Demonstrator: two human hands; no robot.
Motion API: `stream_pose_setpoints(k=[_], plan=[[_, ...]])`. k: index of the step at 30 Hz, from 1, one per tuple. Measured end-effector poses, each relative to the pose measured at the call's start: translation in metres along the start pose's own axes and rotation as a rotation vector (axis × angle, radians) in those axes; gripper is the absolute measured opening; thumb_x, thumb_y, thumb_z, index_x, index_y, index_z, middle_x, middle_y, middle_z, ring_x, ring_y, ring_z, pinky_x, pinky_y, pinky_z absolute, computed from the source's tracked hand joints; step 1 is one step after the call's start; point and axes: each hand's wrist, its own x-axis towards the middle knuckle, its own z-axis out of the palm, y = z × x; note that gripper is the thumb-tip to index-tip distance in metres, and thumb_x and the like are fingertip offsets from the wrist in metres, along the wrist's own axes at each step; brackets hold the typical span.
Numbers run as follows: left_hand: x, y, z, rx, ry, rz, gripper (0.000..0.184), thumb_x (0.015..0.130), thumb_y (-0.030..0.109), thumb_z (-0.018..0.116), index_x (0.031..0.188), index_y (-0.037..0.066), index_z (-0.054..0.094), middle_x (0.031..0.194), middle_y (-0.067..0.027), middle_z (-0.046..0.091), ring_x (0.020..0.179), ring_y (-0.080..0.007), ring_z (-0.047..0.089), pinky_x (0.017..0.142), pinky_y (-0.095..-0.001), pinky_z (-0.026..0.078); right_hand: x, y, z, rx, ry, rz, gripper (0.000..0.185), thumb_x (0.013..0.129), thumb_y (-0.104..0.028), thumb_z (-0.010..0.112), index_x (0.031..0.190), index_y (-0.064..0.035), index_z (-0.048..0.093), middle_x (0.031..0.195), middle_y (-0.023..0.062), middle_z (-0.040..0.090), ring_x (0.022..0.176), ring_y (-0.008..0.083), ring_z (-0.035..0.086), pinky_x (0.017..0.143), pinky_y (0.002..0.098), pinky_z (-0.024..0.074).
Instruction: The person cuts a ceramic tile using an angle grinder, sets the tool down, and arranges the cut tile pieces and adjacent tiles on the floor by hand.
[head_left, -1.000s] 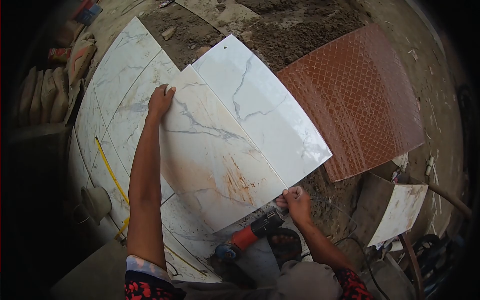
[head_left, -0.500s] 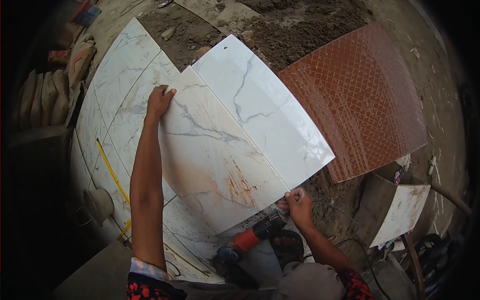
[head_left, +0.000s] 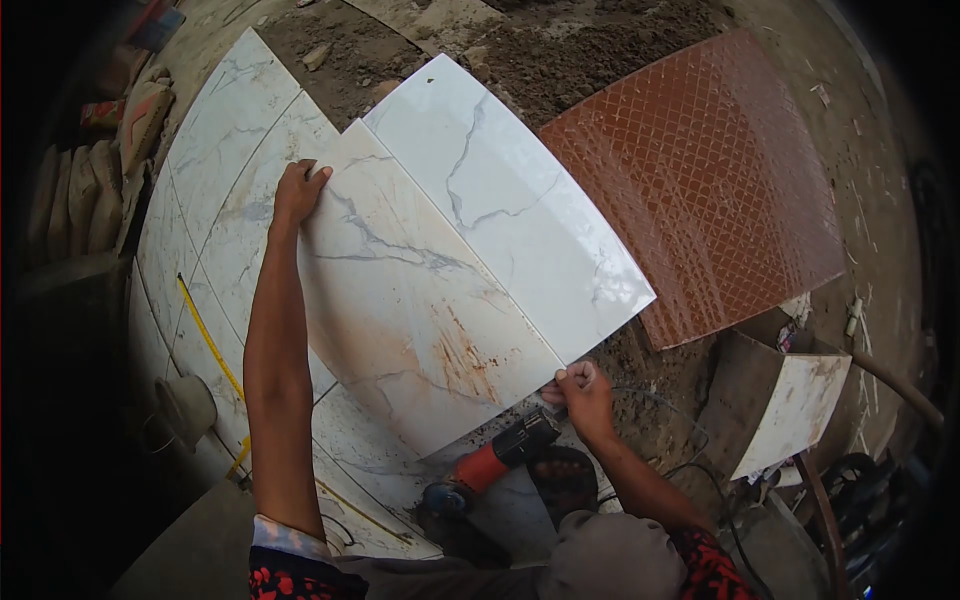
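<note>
A dusty marble-patterned tile (head_left: pixel 400 270), smeared with reddish-brown dirt, lies edge to edge with or partly over a cleaner, glossy white marble tile (head_left: pixel 500 200). My left hand (head_left: pixel 300 192) is closed on the dusty tile's upper left edge, its thumb toward the face. At the near right corner of the same tile, my right hand (head_left: pixel 583 393) pinches the edge between thumb and fingers; its lower fingers are curled. Just below that corner rests a red and black angle grinder (head_left: pixel 492 462), its disc end toward the left. Neither hand touches it.
More marble tiles (head_left: pixel 235 190) form the surface at left, with a yellow tape measure (head_left: pixel 208 325) and a bucket (head_left: pixel 186 410) on them. A brown patterned tile (head_left: pixel 705 190) lies at right. Beyond are loose soil (head_left: pixel 560 60) and sacks (head_left: pixel 85 200). A cable (head_left: pixel 715 490) runs at lower right.
The whole view has shifted slightly, so everything appears a little further left and up. Both hands keep the same places on the dusty tile.
</note>
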Motion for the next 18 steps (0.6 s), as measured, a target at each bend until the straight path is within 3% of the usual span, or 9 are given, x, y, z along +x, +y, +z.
stream_pose_setpoints(k=[7, 18], plan=[[0.006, -0.013, 0.007, 0.011, 0.010, 0.079, 0.059, 0.089, 0.043, 0.063, 0.122, -0.005, 0.060, 0.111, -0.0272, 0.063, 0.102, -0.0364, 0.062, 0.091, -0.0403, 0.047, 0.001, 0.006, -0.001, 0.032, 0.010, 0.018, 0.014, 0.096, -0.008, 0.057, 0.093, 0.0036, 0.050, 0.085, 0.0144, 0.064, 0.076, 0.0218, 0.069, 0.069, 0.0331, 0.0604], [0.017, -0.030, 0.014, 0.112, -0.029, 0.123, 0.059, 0.092, 0.045, 0.057, 0.124, -0.004, 0.058, 0.114, -0.0282, 0.061, 0.107, -0.0395, 0.060, 0.093, -0.0432, 0.046, 0.004, 0.009, -0.003, 0.003, -0.015, 0.015, 0.017, 0.097, -0.012, 0.056, 0.096, 0.0037, 0.049, 0.087, 0.0158, 0.064, 0.078, 0.0228, 0.069, 0.070, 0.0346, 0.0606]])
